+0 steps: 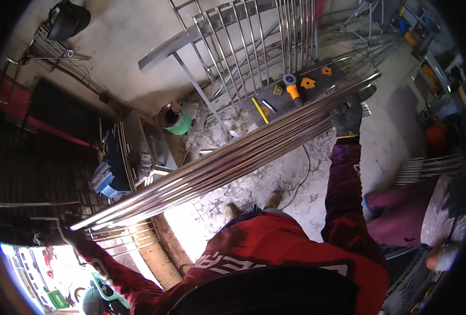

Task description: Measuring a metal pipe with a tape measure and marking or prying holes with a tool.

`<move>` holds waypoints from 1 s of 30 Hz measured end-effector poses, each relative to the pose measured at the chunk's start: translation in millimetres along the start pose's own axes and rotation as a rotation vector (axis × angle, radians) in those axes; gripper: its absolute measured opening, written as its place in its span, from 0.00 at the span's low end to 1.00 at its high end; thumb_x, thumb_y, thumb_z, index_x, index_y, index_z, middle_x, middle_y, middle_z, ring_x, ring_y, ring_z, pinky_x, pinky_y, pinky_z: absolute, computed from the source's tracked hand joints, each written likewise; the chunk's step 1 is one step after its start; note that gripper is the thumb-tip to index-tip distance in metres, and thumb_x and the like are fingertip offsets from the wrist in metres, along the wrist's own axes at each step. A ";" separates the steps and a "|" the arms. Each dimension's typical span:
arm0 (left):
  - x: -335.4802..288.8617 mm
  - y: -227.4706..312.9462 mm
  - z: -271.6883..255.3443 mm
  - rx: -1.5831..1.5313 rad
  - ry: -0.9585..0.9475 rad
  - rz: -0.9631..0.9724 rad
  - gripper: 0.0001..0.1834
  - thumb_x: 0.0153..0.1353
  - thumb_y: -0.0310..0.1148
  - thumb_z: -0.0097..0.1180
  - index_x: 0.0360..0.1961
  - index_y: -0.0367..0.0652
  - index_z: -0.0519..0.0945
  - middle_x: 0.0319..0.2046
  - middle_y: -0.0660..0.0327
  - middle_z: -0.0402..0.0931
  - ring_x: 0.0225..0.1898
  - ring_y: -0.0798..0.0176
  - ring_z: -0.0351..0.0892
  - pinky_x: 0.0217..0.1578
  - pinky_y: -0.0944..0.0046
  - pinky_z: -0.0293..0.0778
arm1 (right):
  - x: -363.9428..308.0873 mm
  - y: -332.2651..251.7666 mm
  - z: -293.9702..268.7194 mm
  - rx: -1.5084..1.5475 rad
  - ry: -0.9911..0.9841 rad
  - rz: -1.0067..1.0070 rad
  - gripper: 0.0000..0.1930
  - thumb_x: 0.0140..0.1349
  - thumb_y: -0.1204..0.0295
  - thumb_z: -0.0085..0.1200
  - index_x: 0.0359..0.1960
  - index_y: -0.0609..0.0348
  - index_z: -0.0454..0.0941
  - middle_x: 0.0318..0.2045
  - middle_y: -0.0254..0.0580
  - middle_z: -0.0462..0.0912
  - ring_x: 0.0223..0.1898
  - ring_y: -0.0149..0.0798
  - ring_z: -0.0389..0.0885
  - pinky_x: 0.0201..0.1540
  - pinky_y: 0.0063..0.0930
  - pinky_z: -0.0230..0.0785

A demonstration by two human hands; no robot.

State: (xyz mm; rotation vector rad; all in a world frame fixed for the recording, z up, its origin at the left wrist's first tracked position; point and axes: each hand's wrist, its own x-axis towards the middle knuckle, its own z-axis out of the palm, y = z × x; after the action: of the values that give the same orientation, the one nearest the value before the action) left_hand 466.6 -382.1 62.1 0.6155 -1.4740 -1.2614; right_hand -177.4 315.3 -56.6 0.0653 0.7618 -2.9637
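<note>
— Bundle of steel tubes: what is obscured?
— The left hand, lost in shadow; its grip cannot be told.
— And the tubes?
— Long, shiny, held level above the floor, gripped by the gloved right hand.

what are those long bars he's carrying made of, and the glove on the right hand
Long bars: most likely polished steel, perhaps stainless, judging by the bright mirror-like streaks along them. Glove on the right hand: dark, matte, apparently fabric or coated knit; too small to tell more.
</note>
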 end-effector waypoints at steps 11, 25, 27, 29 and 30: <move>-172.4 -299.1 -40.3 -0.460 0.568 -0.592 0.25 0.59 0.58 0.49 0.36 0.47 0.81 0.27 0.65 0.77 0.25 0.56 0.74 0.25 0.51 0.73 | -85.3 -7.5 197.9 -0.749 -0.409 -0.477 0.10 0.60 0.79 0.52 0.43 0.59 0.78 0.36 0.37 0.79 0.34 0.29 0.77 0.35 0.22 0.71; -277.3 -284.8 317.1 -0.440 -0.454 -1.260 0.42 0.58 0.75 0.35 0.40 0.44 0.80 0.33 0.60 0.77 0.31 0.61 0.72 0.29 0.58 0.68 | -263.0 229.1 185.1 -1.083 -0.509 -0.101 0.08 0.59 0.81 0.55 0.40 0.58 0.73 0.32 0.36 0.79 0.36 0.33 0.81 0.43 0.28 0.76; -291.9 -283.8 349.0 -0.322 -0.550 -1.042 0.40 0.60 0.73 0.36 0.32 0.45 0.81 0.21 0.64 0.76 0.18 0.67 0.68 0.18 0.68 0.63 | -264.6 239.3 156.9 -1.124 -0.571 -0.010 0.10 0.57 0.82 0.56 0.40 0.59 0.73 0.31 0.35 0.79 0.36 0.34 0.81 0.43 0.28 0.76; -306.2 -291.9 364.2 -0.327 -0.611 -0.850 0.38 0.61 0.71 0.39 0.25 0.45 0.80 0.16 0.65 0.73 0.12 0.69 0.64 0.14 0.72 0.60 | -265.9 229.8 152.7 -1.218 -0.613 -0.098 0.12 0.54 0.75 0.62 0.40 0.59 0.75 0.30 0.39 0.81 0.35 0.38 0.83 0.40 0.31 0.76; -310.8 -294.2 372.9 -0.315 -0.651 -0.824 0.37 0.62 0.70 0.40 0.22 0.45 0.80 0.14 0.64 0.72 0.12 0.68 0.64 0.14 0.71 0.60 | -265.0 224.1 150.0 -1.306 -0.648 -0.220 0.16 0.51 0.69 0.67 0.40 0.60 0.77 0.29 0.44 0.83 0.35 0.43 0.85 0.36 0.34 0.76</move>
State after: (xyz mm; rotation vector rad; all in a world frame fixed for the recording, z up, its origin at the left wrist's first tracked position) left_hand 152.3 -61.4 -285.2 0.6516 -1.5133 -2.4615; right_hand 103.3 65.2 -16.5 -0.9912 2.3289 -1.7960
